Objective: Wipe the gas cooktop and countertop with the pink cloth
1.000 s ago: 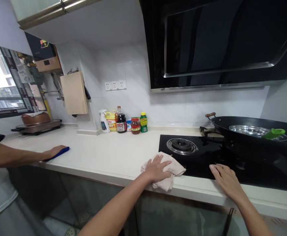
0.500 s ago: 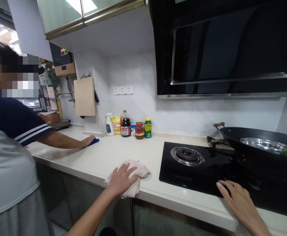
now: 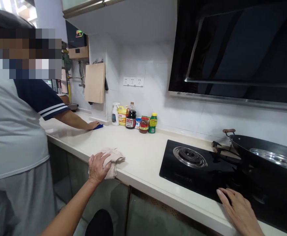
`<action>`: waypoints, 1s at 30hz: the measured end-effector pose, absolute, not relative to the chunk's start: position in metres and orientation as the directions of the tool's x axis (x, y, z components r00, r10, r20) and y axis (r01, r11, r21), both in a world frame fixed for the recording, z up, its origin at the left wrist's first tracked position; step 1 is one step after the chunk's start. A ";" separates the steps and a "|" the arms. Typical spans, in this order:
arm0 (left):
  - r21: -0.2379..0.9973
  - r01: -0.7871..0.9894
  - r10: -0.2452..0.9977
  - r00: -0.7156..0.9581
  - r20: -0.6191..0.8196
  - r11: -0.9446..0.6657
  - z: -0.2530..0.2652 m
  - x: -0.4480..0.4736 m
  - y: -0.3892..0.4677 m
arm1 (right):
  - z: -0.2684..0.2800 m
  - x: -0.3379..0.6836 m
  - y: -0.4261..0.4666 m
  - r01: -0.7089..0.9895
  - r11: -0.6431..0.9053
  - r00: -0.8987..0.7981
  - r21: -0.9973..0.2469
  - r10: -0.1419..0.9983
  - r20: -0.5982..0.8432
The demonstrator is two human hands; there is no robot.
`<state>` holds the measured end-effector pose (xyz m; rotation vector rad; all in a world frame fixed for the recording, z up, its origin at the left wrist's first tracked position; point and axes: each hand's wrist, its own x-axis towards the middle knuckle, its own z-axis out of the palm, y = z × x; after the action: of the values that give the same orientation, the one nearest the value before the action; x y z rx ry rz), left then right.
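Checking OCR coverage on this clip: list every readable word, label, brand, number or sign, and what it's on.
Yellow jug: possibly "立白", too small to be sure.
Dark bottle, spray bottle, red-lidded jar, green bottle, blue packet: print too small.
Wall unit's sticker: unreadable.

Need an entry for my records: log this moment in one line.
left hand: on pink cloth at front edge of counter; right hand: empty, at front of hob; co-worker's hand: on blue cloth
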<state>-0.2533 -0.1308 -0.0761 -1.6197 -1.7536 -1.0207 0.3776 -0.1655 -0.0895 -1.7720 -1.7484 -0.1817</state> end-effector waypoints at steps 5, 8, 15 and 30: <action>0.295 0.950 0.520 -0.302 0.799 0.099 -0.091 -0.219 -0.135 | -0.099 0.382 -0.159 0.932 0.122 0.090 -0.341 0.833 0.545; 0.289 0.955 0.611 -0.266 0.745 0.063 -0.107 -0.169 -0.147 | -0.105 0.385 -0.156 0.934 0.131 0.080 -0.333 0.829 0.553; 0.255 0.936 0.828 0.063 0.557 -0.243 -0.152 -0.021 -0.173 | -0.104 0.386 -0.159 0.935 0.116 0.082 -0.336 0.848 0.523; 0.150 0.893 0.846 0.331 0.419 -0.424 -0.101 -0.084 -0.182 | -0.098 0.388 -0.163 0.954 0.114 0.044 -0.276 0.860 0.508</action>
<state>-0.0839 -0.1816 -0.1014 -2.4730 -1.6231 -0.6753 0.3880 -0.1630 -0.0984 -1.7609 -1.8292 -0.2147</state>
